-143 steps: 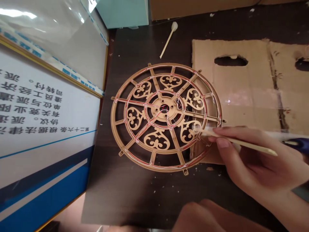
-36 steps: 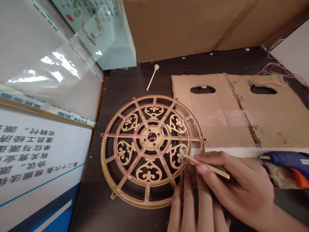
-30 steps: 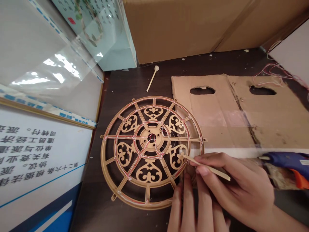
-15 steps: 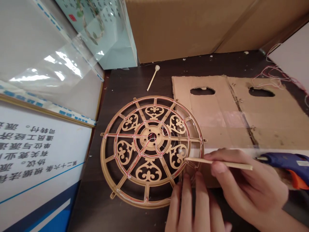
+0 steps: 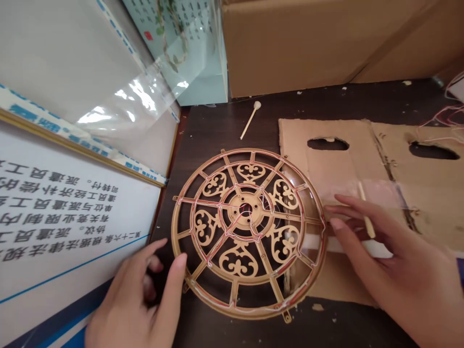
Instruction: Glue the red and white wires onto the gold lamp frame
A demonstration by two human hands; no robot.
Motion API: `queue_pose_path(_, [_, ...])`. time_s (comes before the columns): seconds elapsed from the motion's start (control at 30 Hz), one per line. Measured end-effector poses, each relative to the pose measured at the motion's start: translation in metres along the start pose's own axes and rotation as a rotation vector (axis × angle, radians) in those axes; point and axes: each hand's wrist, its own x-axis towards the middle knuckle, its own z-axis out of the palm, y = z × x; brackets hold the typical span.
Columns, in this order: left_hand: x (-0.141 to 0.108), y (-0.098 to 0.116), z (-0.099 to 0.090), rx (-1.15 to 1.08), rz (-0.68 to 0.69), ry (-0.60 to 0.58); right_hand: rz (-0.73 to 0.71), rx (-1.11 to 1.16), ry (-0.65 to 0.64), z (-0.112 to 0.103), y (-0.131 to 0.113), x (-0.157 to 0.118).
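A round gold-coloured openwork frame lies flat, with thin red and white wires running along its rings and spokes. My left hand is open at the frame's lower left rim, thumb and fingers apart. At the right rim, my right hand has its thumb and fingertips close to or touching the edge. A thin pale wooden stick is tucked between that hand's fingers, pointing up and away from the frame.
Flat cardboard with cut-out holes lies under the frame's right side. Behind it stands a large cardboard box. A round-tipped stick rests on the dark table. Printed boards line the left; loose wires lie far right.
My left hand has moved from the frame's lower right to its lower left. My right hand has lifted the stick's tip off the frame and come to the rim. The view has shifted left.
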Motion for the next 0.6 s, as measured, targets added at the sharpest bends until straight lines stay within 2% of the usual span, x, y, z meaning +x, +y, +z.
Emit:
queue_pose_path(0.07, [0.006, 0.010, 0.008, -0.021, 0.008, -0.041, 0.012, 0.036, -0.041, 0.004, 0.006, 0.000])
queue_pose_path(0.17, [0.011, 0.014, 0.012, -0.150, -0.053, -0.121, 0.051, 0.097, -0.047, 0.010, 0.009, -0.001])
queue_pose_path(0.27, [0.011, 0.013, 0.009, -0.351, -0.187, -0.197, 0.052, 0.173, -0.006, 0.014, 0.008, -0.001])
queue_pose_path(0.43, [0.005, 0.017, 0.006, -0.821, -0.424, -0.406, 0.117, 0.327, 0.030, 0.014, 0.000, 0.000])
queue_pose_path(0.6, [0.004, 0.017, 0.006, -0.898, -0.475, -0.442, 0.172, 0.469, 0.007, 0.010, -0.006, 0.000])
